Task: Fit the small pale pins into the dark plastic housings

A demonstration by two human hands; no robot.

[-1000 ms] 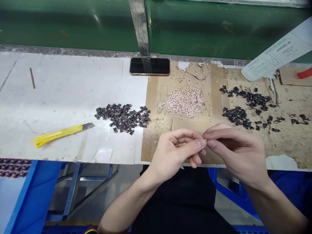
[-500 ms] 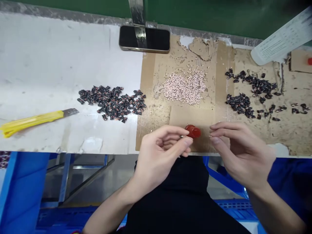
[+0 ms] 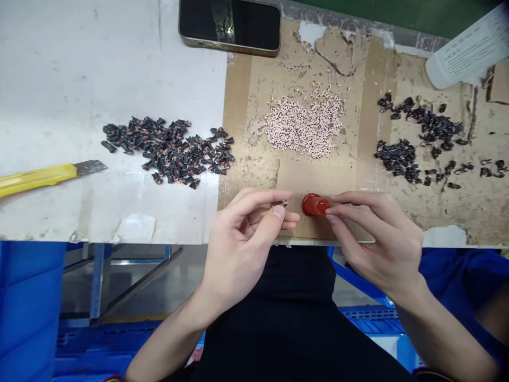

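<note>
My left hand pinches a small black piece with a coppery end between thumb and forefinger. My right hand has its thumb and fingertips drawn together at the top of a small red cup-like container. Whatever lies between those fingertips is too small or hidden to name. Beyond the hands, a heap of tiny pinkish pieces lies on the cardboard. To the left, a pile of similar black pieces sits on the white tabletop.
A yellow box cutter lies at the left, blade out. A phone rests at the back edge. More dark pieces are scattered at the right, near a translucent white container. Another person's blue clothing shows at lower right.
My right hand has moved left, its fingertips now at the red container. My left hand has shifted left with the black piece. The view has tilted down and come closer to the table.
</note>
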